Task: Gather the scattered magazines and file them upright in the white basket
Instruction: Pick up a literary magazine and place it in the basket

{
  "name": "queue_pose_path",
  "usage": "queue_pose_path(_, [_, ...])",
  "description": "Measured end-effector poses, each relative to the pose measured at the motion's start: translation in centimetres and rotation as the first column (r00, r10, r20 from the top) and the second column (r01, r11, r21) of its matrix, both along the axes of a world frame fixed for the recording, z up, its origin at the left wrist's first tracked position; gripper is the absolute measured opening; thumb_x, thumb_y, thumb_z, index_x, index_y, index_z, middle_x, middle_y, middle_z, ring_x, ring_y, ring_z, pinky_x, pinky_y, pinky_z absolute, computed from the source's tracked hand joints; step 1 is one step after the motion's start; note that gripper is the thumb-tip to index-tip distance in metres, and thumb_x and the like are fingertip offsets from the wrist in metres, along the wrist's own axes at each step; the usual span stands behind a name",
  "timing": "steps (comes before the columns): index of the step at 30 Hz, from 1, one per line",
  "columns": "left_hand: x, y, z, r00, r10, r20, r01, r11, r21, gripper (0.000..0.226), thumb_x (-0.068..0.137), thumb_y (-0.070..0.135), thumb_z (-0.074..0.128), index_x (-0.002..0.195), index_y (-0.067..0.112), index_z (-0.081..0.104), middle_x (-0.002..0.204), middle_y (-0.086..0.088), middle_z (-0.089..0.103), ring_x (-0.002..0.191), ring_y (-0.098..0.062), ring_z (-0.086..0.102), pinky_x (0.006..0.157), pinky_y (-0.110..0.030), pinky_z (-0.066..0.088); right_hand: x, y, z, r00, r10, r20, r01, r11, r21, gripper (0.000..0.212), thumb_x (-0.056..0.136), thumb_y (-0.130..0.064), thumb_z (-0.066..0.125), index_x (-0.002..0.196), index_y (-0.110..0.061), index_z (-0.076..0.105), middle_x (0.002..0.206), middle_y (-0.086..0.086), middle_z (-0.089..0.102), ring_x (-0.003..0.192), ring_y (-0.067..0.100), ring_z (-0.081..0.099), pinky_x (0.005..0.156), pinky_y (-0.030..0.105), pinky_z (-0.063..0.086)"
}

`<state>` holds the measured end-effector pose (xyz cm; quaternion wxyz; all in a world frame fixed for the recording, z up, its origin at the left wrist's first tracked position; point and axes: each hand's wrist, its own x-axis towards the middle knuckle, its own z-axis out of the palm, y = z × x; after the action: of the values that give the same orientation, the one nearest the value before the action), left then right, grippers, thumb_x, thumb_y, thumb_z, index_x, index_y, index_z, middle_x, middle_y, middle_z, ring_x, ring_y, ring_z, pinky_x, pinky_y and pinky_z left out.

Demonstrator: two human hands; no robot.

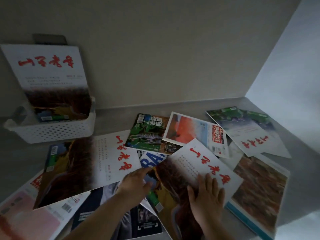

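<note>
Hands flat and open: left hand [136, 182] and right hand [207, 194] press the white red-lettered magazine [195, 168], right of the white perforated plastic basket [52, 129], on the cluttered grey table [112, 120] below a pale wall.

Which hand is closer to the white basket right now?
Left. The left hand lies on the magazines, below and right of the white basket, well apart from it. The right hand lies farther right, flat on a magazine.
</note>
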<state>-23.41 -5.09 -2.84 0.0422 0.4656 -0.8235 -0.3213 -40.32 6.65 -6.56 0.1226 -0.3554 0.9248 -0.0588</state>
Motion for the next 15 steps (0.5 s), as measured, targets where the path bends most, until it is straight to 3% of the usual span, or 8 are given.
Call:
queue_pose_path(3, [-4.3, 0.2, -0.5, 0.99, -0.052, 0.134, 0.057, 0.998, -0.039, 0.056, 0.088, 0.036, 0.046, 0.139, 0.024, 0.025, 0.145, -0.001, 0.038, 0.131, -0.023, 0.035, 0.108, -0.035, 0.029, -0.6, 0.2, -0.1, 0.999, 0.039, 0.031, -0.039, 0.999, 0.008, 0.066, 0.091, -0.053, 0.021, 0.143, -0.022, -0.005, 0.155, 0.004, -0.011, 0.142, 0.025, -0.012, 0.114, 0.045, -0.01])
queue_pose_path(6, [-6.0, -0.6, -0.5, 0.976, 0.017, 0.216, -0.008, 0.999, -0.041, 0.055, 0.085, 0.039, 0.049, 0.135, 0.025, 0.031, 0.135, -0.004, 0.047, 0.124, -0.025, 0.041, 0.101, -0.038, 0.036, -0.9, 0.4, -0.2, 0.996, 0.076, 0.048, -0.076, 0.997, -0.002, 0.068, 0.09, -0.054, 0.02, 0.143, -0.022, -0.009, 0.155, 0.003, -0.013, 0.142, 0.026, -0.014, 0.114, 0.046, -0.012])
queue_pose_path(9, [-6.8, -1.8, 0.2, 0.973, 0.023, 0.228, -0.041, 0.996, 0.076, 0.049, 0.085, 0.035, 0.051, 0.129, 0.018, 0.039, 0.128, -0.009, 0.053, 0.115, -0.026, 0.05, 0.092, -0.033, 0.042, -1.5, 0.6, -0.3, 0.989, 0.14, 0.045, -0.139, 0.99, -0.016, 0.069, 0.09, -0.054, 0.02, 0.143, -0.022, -0.009, 0.155, 0.003, -0.013, 0.142, 0.026, -0.015, 0.113, 0.046, -0.014])
queue_pose_path(12, [-7.2, -2.5, 0.5, 0.98, -0.026, 0.199, -0.021, 0.973, 0.231, 0.041, 0.089, 0.027, 0.047, 0.128, 0.014, 0.04, 0.127, -0.011, 0.052, 0.11, -0.022, 0.051, 0.079, -0.025, 0.038, -1.9, 0.7, -0.3, 0.981, 0.187, 0.041, -0.186, 0.982, -0.027, 0.068, 0.09, -0.055, 0.02, 0.143, -0.022, -0.009, 0.155, 0.003, -0.013, 0.142, 0.026, -0.015, 0.112, 0.046, -0.016])
queue_pose_path(15, [-7.4, -2.3, 0.9, 0.99, -0.008, 0.142, -0.025, 0.973, 0.229, 0.031, 0.09, 0.017, 0.043, 0.121, 0.014, 0.043, 0.109, -0.012, 0.055, 0.092, -0.021, 0.05, 0.061, -0.025, 0.034, -2.1, 0.8, -0.2, 0.977, 0.21, 0.046, -0.209, 0.978, -0.026, 0.068, 0.09, -0.055, 0.02, 0.143, -0.023, -0.008, 0.155, 0.002, -0.013, 0.142, 0.026, -0.015, 0.111, 0.046, -0.017])
